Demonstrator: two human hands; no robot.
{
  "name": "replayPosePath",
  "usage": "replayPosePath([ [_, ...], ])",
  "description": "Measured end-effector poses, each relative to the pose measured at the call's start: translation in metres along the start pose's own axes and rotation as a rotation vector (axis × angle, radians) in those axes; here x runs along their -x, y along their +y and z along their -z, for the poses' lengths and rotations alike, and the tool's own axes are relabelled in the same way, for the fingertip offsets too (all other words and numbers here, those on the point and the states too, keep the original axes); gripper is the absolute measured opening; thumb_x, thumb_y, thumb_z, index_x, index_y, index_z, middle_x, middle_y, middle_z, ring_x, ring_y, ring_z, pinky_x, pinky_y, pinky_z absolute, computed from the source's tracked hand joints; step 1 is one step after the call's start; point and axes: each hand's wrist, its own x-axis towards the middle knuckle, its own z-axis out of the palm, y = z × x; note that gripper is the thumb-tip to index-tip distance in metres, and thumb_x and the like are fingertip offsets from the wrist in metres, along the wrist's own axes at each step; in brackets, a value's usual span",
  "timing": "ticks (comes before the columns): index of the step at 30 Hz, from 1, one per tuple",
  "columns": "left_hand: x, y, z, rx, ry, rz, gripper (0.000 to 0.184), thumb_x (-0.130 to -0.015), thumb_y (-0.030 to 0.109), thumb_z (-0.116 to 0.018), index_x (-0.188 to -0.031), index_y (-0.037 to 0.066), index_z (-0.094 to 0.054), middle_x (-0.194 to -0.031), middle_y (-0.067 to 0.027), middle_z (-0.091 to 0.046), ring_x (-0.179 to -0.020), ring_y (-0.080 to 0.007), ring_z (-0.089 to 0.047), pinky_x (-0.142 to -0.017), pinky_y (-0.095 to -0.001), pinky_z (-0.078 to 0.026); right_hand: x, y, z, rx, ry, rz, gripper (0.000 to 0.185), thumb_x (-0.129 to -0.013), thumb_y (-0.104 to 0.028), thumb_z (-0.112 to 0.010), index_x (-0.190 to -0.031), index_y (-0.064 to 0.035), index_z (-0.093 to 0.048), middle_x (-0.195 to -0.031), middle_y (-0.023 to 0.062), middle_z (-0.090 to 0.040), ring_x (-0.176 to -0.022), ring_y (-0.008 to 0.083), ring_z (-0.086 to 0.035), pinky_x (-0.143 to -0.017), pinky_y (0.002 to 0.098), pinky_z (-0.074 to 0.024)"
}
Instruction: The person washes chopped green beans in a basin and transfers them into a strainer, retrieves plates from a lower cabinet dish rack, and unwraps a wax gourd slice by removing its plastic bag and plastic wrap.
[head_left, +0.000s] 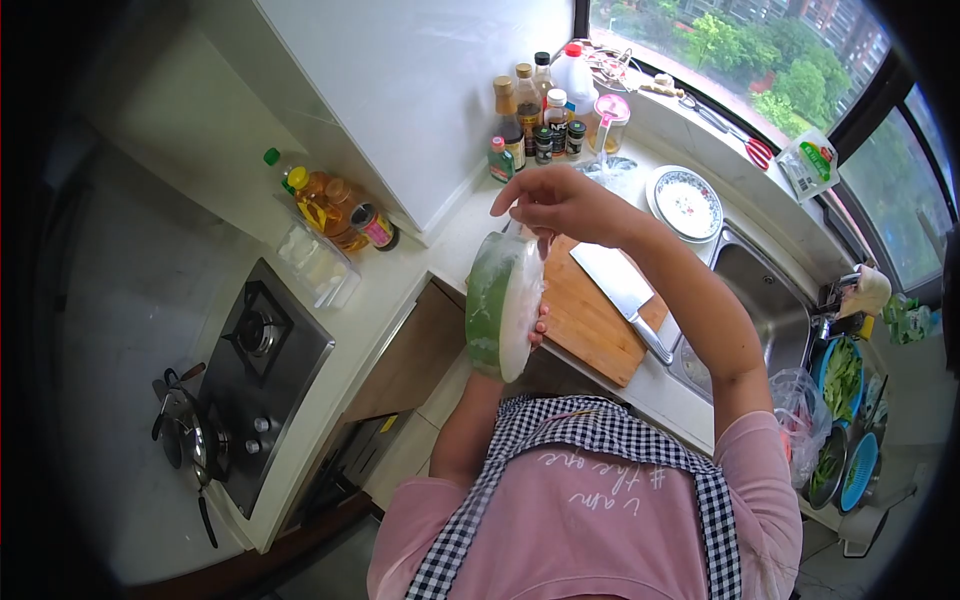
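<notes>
My left hand (541,325) holds a thick slice of winter melon (487,305) on edge in front of my body, its fingers wrapped round the far side. Green rind faces left and pale flesh faces right. Clear plastic wrap (527,270) clings to the slice and bunches up near its top. My right hand (570,207) is over the upper edge, fingers curled and closed on the wrap; the exact grip is partly hidden. Behind the slice lies a wooden cutting board (590,335), with a kitchen knife (620,290) flat on it.
A sink (765,300) is right of the board, with a stack of plates (686,203) behind it. Several sauce bottles (527,100) crowd the back corner. On the left are a gas stove (265,370) and oil bottles (325,205). Greens (843,375) fill a basket at right.
</notes>
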Motion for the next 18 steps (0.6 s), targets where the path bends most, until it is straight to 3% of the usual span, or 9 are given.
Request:
replayPosePath([
  [5,0.0,0.001,0.008,-0.04,-0.028,0.095,0.082,-0.084,0.052,-0.056,-0.142,0.004,-0.024,-0.106,-0.0216,-0.049,-0.08,-0.0301,-0.049,-0.066,-0.0345,-0.046,-0.006,0.003,0.011,0.172,0.063,0.194,0.016,-0.093,-0.011,-0.054,-0.105,-0.0042,-0.062,-0.069,-0.0043,-0.049,-0.056,0.0029,-0.044,-0.052,0.0178,-0.0402],
  [8,-0.001,-0.006,0.004,-0.037,0.002,0.113,0.081,-0.084,0.054,-0.054,-0.142,0.005,-0.026,-0.105,-0.0209,-0.049,-0.08,-0.0288,-0.049,-0.066,-0.034,-0.046,-0.005,0.014,0.019,0.217,0.136,0.268,0.032,-0.089,-0.023,-0.062,-0.115,-0.0055,-0.057,-0.086,-0.0003,-0.055,-0.077,0.0068,-0.055,-0.068,0.0223,-0.0468],
  [11,0.0,-0.006,0.014,-0.042,0.028,0.13,0.079,-0.085,0.056,-0.051,-0.14,0.004,-0.029,-0.105,-0.0203,-0.048,-0.078,-0.0272,-0.049,-0.066,-0.0327,-0.045,0.021,0.04,0.021,0.176,0.205,0.25,0.061,-0.081,-0.037,-0.071,-0.128,-0.0064,-0.047,-0.109,0.0052,-0.055,-0.106,0.0136,-0.053,-0.087,0.0304,-0.0463],
  [12,-0.001,-0.005,0.018,-0.045,0.032,0.133,0.078,-0.085,0.057,-0.05,-0.139,0.004,-0.031,-0.105,-0.0202,-0.048,-0.077,-0.0266,-0.049,-0.065,-0.0321,-0.045,0.026,0.067,0.029,0.126,0.147,0.114,0.083,-0.073,-0.046,-0.075,-0.136,-0.0077,-0.038,-0.125,0.0091,-0.049,-0.12,0.0191,-0.046,-0.095,0.0366,-0.0431],
  [14,0.0,-0.006,0.011,-0.042,0.007,0.121,0.076,-0.086,0.057,-0.048,-0.138,0.004,-0.033,-0.102,-0.0193,-0.047,-0.074,-0.0256,-0.049,-0.063,-0.0309,-0.045,0.04,0.1,0.022,0.067,0.145,0.04,0.08,-0.073,-0.044,-0.076,-0.135,-0.0089,-0.041,-0.125,0.0082,-0.05,-0.116,0.019,-0.049,-0.094,0.0364,-0.0444],
  [16,0.0,-0.007,0.001,-0.019,0.014,0.096,0.075,-0.086,0.058,-0.047,-0.136,0.004,-0.036,-0.098,-0.018,-0.048,-0.071,-0.0241,-0.048,-0.06,-0.0296,-0.044,0.048,0.107,0.006,0.198,0.145,0.039,0.074,-0.073,-0.039,-0.078,-0.132,-0.0106,-0.044,-0.128,0.0067,-0.049,-0.117,0.0188,-0.048,-0.092,0.0364,-0.0451],
  [17,0.0,-0.008,-0.004,0.006,0.034,0.076,0.075,-0.086,0.059,-0.047,-0.135,0.004,-0.037,-0.095,-0.0171,-0.049,-0.07,-0.0231,-0.048,-0.057,-0.0289,-0.044,0.047,0.108,-0.007,0.211,0.224,0.094,0.054,-0.076,-0.029,-0.077,-0.121,-0.0102,-0.055,-0.121,0.0046,-0.053,-0.109,0.0162,-0.053,-0.085,0.0327,-0.0483],
  [18,0.001,-0.009,-0.006,0.03,0.056,0.054,0.075,-0.085,0.059,-0.048,-0.135,0.004,-0.038,-0.093,-0.0163,-0.05,-0.068,-0.022,-0.049,-0.055,-0.0282,-0.043,0.041,0.108,-0.014,0.228,0.261,0.09,0.048,-0.076,-0.027,-0.077,-0.116,-0.0097,-0.057,-0.117,0.004,-0.055,-0.105,0.0151,-0.054,-0.082,0.0312,-0.0488],
])
